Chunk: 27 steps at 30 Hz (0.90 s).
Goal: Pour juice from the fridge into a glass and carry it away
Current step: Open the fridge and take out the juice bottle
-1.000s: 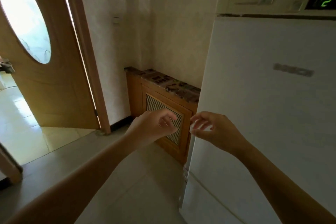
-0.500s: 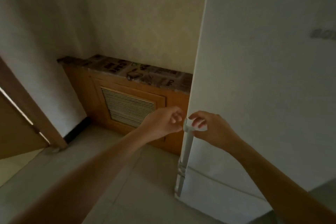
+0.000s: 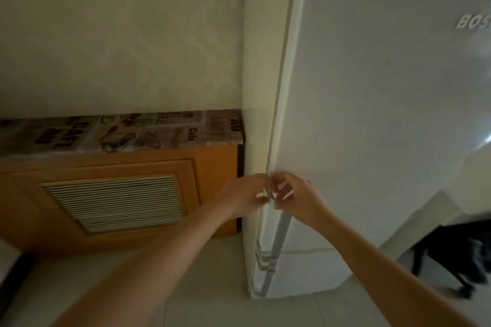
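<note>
Our fingers (image 3: pixel 282 188) meet at the top of the fridge handle (image 3: pixel 279 231) — the right hand (image 3: pixel 297 198) curls over its upper end from the right, fingers bent around it in a grip. The left hand (image 3: pixel 243 196) comes in from the left with its fingers folded toward the same spot, touching the handle top; whether it truly clasps the handle or only rests against it we cannot tell, since the two hands overlap there. Both bare forearms run back toward the near edge.

The handle is a pale vertical bar on the left edge of the fridge (image 3: pixel 372 114), running down to a bracket near the seam between the upper and lower doors. The upper door looks shut, flush with the cabinet side. Raised letters reading "BOS" sit at the far right of the door, cut off by the frame. Juice and glass are out of sight.

Left of the fridge, just beside it, stands a wooden cabinet (image 3: pixel 210 164) with a slatted vent (image 3: pixel 117 204), its top wrapped in printed paper. A plain wall (image 3: pixel 119 34) rises behind. At the near right a dark animal (image 3: pixel 451 255) stands on the tile floor (image 3: pixel 212 287) — blurred.
</note>
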### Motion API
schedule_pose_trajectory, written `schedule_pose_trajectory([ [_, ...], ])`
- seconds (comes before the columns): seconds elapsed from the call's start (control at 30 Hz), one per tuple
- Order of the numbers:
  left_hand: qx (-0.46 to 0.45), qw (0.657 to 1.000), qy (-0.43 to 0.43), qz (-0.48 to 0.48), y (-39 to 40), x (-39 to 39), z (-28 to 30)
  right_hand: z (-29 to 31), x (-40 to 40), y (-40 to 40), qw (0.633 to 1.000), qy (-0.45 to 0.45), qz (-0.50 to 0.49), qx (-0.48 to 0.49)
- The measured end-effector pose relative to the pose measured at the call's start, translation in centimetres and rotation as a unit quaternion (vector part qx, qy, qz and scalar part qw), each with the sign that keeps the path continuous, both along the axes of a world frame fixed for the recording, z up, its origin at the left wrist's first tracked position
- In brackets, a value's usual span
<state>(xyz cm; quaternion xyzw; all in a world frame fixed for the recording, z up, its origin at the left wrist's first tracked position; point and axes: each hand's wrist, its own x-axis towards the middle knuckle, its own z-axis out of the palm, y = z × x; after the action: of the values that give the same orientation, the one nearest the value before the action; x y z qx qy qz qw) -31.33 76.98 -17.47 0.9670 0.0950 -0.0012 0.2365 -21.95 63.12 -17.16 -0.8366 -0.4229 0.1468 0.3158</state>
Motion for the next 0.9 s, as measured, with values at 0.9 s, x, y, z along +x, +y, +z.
schedule_pose_trajectory([
  [0.9, -0.29, 0.915, -0.278, 0.02, -9.6, -5.9, 3.3, 4.2, -7.5, -12.6, 0.996, -0.018, -0.063, -0.068],
])
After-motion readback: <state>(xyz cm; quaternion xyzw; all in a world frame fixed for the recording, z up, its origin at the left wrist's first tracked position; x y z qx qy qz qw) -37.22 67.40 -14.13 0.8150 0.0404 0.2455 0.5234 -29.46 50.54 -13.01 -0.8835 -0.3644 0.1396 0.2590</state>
